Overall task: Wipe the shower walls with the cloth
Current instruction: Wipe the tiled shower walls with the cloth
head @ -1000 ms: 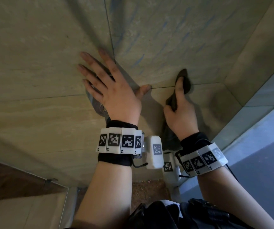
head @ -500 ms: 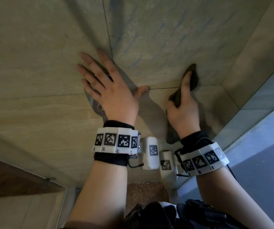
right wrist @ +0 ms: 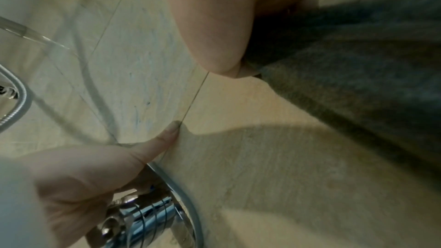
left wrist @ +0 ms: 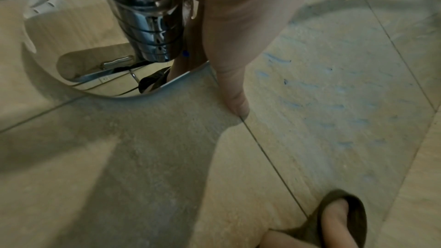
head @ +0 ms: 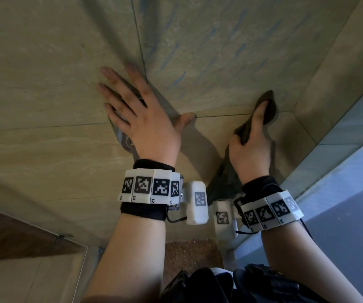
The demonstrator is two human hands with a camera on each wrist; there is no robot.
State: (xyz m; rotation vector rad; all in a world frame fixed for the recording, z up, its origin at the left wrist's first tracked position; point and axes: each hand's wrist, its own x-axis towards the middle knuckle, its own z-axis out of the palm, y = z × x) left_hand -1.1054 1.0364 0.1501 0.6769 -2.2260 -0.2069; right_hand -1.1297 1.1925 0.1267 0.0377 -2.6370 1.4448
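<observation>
Left hand [head: 147, 125] lies spread flat on the tiled shower wall [head: 209, 51]; at its 3 o'clock, right hand [head: 250, 149] pinches the dark cloth [head: 268, 106] against the tiles.

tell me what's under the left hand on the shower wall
Under the left hand a chrome shower valve knob sticks out of its round wall plate. The palm covers the knob's front, so whether it touches cannot be told.

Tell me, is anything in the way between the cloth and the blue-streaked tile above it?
Nothing visible. The right hand presses the cloth on the wall just below the blue-streaked tile; the left hand and chrome fitting sit off to the side.
</observation>
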